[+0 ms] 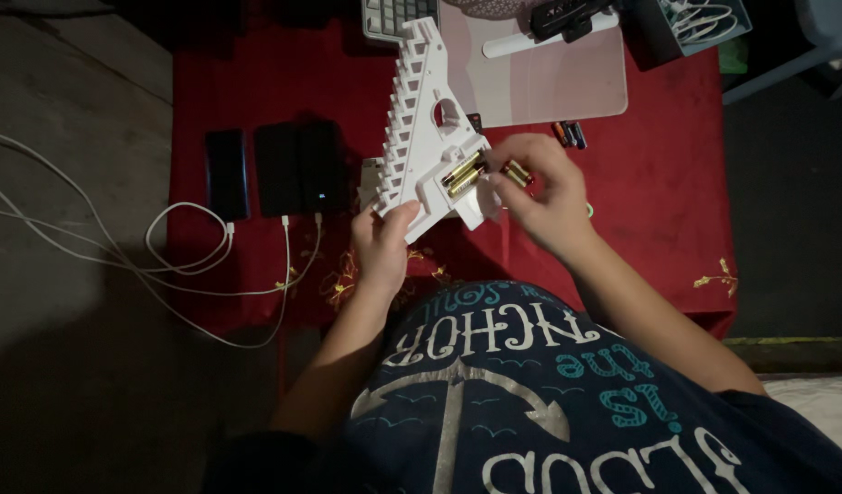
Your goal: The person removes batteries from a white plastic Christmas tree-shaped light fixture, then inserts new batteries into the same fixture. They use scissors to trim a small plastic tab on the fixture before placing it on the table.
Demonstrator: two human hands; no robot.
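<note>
A white plastic toy gun (423, 128) is held up over the red cloth table (668, 174), its grip end toward me. My left hand (382, 245) grips its lower edge. Two gold batteries (461, 174) lie in the open compartment of the toy. My right hand (541, 190) pinches another gold battery (518, 173) right beside that compartment.
Two dark phones (227, 172) (300, 166) lie at the left on the cloth, with white cables (178, 252) trailing off to the floor. A pink mat (549, 73), a keyboard (395, 16), loose batteries (570, 134) and a box of cables (691, 23) sit at the back.
</note>
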